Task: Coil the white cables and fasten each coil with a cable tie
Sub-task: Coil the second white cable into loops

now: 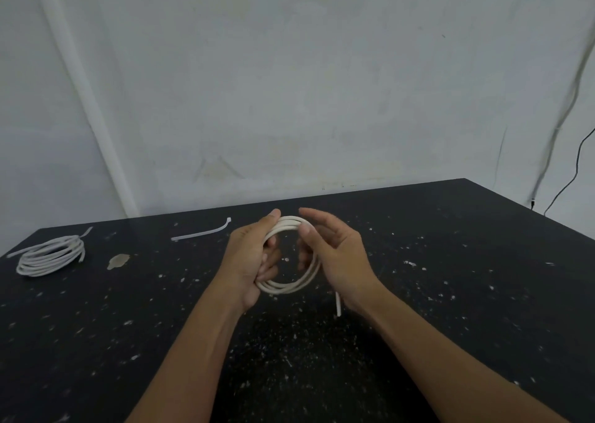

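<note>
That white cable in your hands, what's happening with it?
A person is winding a white cable coil above a speckled black table. The left hand grips the loops; the right hand guides them, its fingers loose, and a short cable end hangs free. A loose cable tie waits on the table. At far left lies a second coil, apparently already tied.

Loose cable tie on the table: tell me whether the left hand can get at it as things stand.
Probably yes. The cable tie lies alone on the black table, just left of the left hand, with nothing between them. But that hand is closed on the coil, so the right hand would have to hold it first.
</note>
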`<move>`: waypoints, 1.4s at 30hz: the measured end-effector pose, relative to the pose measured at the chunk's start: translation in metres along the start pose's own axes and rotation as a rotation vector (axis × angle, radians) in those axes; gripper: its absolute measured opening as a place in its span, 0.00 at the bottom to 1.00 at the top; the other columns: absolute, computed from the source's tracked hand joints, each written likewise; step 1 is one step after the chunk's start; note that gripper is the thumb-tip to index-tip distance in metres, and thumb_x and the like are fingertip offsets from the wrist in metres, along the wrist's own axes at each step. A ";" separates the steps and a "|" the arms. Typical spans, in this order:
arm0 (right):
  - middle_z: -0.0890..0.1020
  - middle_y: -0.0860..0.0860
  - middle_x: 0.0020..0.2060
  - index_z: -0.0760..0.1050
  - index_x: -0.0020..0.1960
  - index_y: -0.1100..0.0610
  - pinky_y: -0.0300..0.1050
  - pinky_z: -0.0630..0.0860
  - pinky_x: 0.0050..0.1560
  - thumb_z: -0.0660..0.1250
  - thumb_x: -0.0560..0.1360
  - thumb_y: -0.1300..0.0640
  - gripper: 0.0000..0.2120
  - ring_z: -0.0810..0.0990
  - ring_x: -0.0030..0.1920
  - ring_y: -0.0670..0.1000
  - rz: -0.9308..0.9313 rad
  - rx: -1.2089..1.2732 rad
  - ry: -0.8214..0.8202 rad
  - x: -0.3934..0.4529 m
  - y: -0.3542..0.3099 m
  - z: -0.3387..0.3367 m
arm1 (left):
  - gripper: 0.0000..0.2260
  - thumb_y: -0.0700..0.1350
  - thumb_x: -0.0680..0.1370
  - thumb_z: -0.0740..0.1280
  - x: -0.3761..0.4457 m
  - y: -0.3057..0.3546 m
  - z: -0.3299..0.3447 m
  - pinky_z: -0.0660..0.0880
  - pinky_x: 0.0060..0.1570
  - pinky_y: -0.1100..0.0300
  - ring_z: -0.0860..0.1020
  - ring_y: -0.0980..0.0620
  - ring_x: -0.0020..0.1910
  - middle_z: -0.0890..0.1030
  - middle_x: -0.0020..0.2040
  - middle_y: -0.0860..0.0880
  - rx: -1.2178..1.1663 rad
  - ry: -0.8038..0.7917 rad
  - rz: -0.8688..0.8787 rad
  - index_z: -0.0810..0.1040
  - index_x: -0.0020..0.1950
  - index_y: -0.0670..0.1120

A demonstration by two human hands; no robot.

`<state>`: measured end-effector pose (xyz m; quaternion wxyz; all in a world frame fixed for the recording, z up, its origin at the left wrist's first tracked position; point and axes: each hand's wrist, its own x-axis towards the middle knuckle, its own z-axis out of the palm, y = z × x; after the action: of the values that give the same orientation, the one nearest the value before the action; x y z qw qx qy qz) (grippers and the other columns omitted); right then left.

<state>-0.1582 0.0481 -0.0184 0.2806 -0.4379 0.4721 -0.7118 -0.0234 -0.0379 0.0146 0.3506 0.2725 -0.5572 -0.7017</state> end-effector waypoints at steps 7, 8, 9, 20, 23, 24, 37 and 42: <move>0.86 0.49 0.48 0.80 0.55 0.53 0.59 0.86 0.41 0.73 0.81 0.55 0.05 0.88 0.46 0.54 -0.337 -0.330 0.137 0.000 0.012 -0.009 | 0.24 0.52 0.83 0.65 -0.002 0.004 -0.002 0.52 0.18 0.65 0.58 0.56 0.17 0.63 0.22 0.50 -0.118 0.063 0.054 0.72 0.28 0.47; 0.86 0.50 0.48 0.80 0.55 0.53 0.60 0.86 0.40 0.72 0.81 0.54 0.04 0.88 0.46 0.56 -0.339 -0.320 0.139 0.000 0.012 -0.009 | 0.24 0.52 0.83 0.65 -0.002 0.004 -0.003 0.53 0.18 0.65 0.58 0.56 0.17 0.63 0.22 0.50 -0.102 0.060 0.050 0.72 0.27 0.48; 0.86 0.50 0.48 0.80 0.55 0.53 0.61 0.86 0.39 0.72 0.81 0.53 0.04 0.88 0.45 0.57 -0.341 -0.313 0.138 0.000 0.011 -0.009 | 0.24 0.52 0.83 0.65 -0.002 0.004 -0.003 0.53 0.19 0.65 0.58 0.56 0.17 0.62 0.22 0.50 -0.078 0.058 0.044 0.73 0.28 0.47; 0.85 0.48 0.54 0.82 0.57 0.57 0.55 0.87 0.40 0.72 0.81 0.58 0.06 0.87 0.48 0.52 -0.440 -0.437 0.133 0.008 0.015 -0.019 | 0.24 0.53 0.83 0.66 -0.003 0.001 -0.011 0.57 0.20 0.63 0.61 0.54 0.19 0.66 0.23 0.49 0.006 0.043 -0.019 0.77 0.27 0.49; 0.84 0.49 0.54 0.82 0.58 0.60 0.55 0.86 0.42 0.72 0.81 0.55 0.10 0.86 0.48 0.52 -0.510 -0.520 0.103 0.009 0.015 -0.019 | 0.25 0.54 0.83 0.65 -0.003 0.001 -0.009 0.57 0.20 0.63 0.61 0.54 0.18 0.66 0.22 0.49 0.039 -0.013 -0.015 0.74 0.26 0.49; 0.84 0.49 0.55 0.82 0.57 0.60 0.54 0.86 0.43 0.71 0.81 0.54 0.10 0.86 0.48 0.51 -0.531 -0.542 0.101 0.009 0.014 -0.020 | 0.25 0.55 0.83 0.65 -0.003 0.002 -0.009 0.57 0.20 0.63 0.61 0.53 0.18 0.66 0.23 0.49 0.053 -0.026 -0.017 0.73 0.26 0.48; 0.83 0.57 0.53 0.69 0.67 0.49 0.56 0.85 0.44 0.61 0.87 0.56 0.10 0.85 0.46 0.54 -0.058 -0.190 -0.093 -0.008 0.009 0.003 | 0.22 0.52 0.82 0.65 -0.001 -0.001 -0.007 0.51 0.14 0.68 0.56 0.58 0.15 0.60 0.20 0.52 -0.088 -0.184 -0.122 0.69 0.30 0.47; 0.76 0.50 0.32 0.78 0.63 0.54 0.46 0.79 0.28 0.61 0.87 0.52 0.11 0.74 0.29 0.48 -0.082 -0.186 0.003 -0.009 0.006 0.010 | 0.26 0.55 0.83 0.63 -0.005 -0.006 0.005 0.53 0.17 0.65 0.57 0.56 0.17 0.61 0.21 0.51 -0.014 0.016 -0.002 0.67 0.27 0.47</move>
<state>-0.1450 0.0487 -0.0250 0.2085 -0.4802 0.5182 -0.6763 -0.0258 -0.0304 0.0096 0.3562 0.2763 -0.5491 -0.7037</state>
